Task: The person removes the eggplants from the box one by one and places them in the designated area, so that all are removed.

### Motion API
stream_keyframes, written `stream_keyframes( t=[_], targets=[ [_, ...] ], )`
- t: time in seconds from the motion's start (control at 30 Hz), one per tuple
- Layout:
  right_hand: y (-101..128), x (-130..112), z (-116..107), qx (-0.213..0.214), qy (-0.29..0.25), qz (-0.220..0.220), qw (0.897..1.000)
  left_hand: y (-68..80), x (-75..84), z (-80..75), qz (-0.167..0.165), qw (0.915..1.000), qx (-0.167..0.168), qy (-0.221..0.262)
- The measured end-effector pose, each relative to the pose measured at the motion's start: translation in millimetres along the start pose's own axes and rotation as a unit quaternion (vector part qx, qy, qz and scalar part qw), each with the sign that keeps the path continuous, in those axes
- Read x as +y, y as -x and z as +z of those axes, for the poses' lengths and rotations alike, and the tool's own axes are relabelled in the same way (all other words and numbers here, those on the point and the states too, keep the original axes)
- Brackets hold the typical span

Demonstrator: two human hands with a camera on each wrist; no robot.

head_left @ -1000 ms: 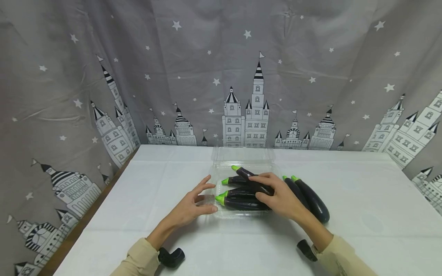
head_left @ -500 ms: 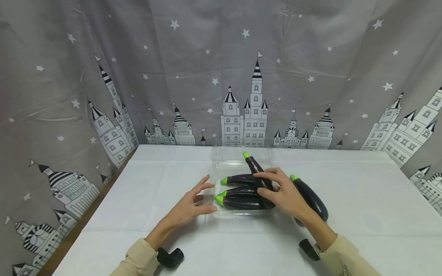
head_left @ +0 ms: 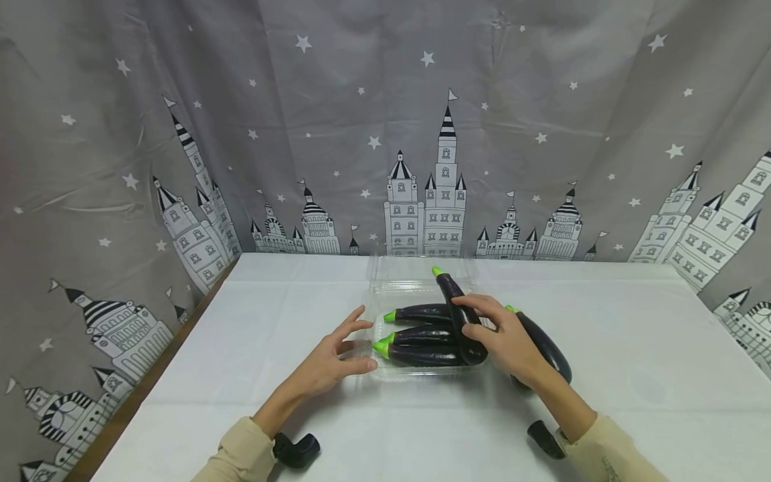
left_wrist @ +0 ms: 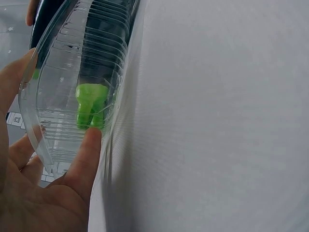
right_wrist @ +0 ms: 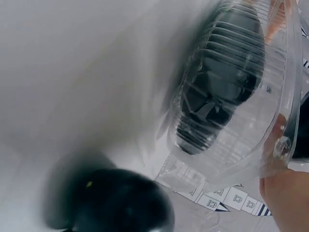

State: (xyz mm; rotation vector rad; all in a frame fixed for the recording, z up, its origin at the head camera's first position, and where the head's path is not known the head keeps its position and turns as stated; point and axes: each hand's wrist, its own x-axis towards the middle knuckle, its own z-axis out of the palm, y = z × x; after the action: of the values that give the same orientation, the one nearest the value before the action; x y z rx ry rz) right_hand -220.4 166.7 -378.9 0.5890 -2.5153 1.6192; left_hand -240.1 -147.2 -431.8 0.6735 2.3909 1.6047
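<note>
A clear plastic clamshell container (head_left: 415, 373) lies with its lid (head_left: 391, 270) folded back. Inside, three dark purple eggplants (head_left: 421, 355) lie side by side, green stems pointing left. My right hand (head_left: 508, 338) grips another eggplant (head_left: 461, 318) slantwise over their right ends, stem pointing away. Whether it touches them I cannot tell. My left hand (head_left: 328, 358) is at the container's left side, fingers spread. In the left wrist view its thumb (left_wrist: 87, 154) touches the ribbed wall beside a green stem (left_wrist: 91, 99). In the right wrist view the container wall (right_wrist: 270, 111) hides part of the eggplants.
To the right of the container lies a loose eggplant (head_left: 548, 348); the right hand and forearm partly hide what is there. A white cloth (head_left: 638, 335) covers the table. Behind it hangs a grey curtain (head_left: 337, 94) with castles. Black wrist devices (head_left: 297, 450) sit below both sleeves.
My right hand has moved a little to the right with its eggplant, which has turned from slanting left to pointing more away from me. My left hand has stayed in place.
</note>
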Motion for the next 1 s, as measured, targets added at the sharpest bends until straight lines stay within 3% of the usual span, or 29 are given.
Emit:
stream_keyframes(
  t=[0.33, 0.6, 0.83, 1.0],
  targets=[
    [6, 4, -6, -0.013, -0.009, 0.006, 1.000, 7.4, 30.9, -0.3, -0.010, 0.9998, -0.010, 0.013],
    [14, 5, -10, -0.020, 0.012, 0.007, 1.000, 7.2, 25.0, 0.2, 0.002, 0.9998, -0.007, 0.017],
    [20, 1, -16, -0.018, 0.022, 0.012, 1.000, 0.2, -4.9, 0.1, -0.004, 1.0000, 0.004, 0.005],
    [24, 3, -22, -0.018, 0.005, 0.005, 1.000, -0.8, -4.8, 0.6, 0.004, 1.0000, 0.003, 0.005]
  ],
)
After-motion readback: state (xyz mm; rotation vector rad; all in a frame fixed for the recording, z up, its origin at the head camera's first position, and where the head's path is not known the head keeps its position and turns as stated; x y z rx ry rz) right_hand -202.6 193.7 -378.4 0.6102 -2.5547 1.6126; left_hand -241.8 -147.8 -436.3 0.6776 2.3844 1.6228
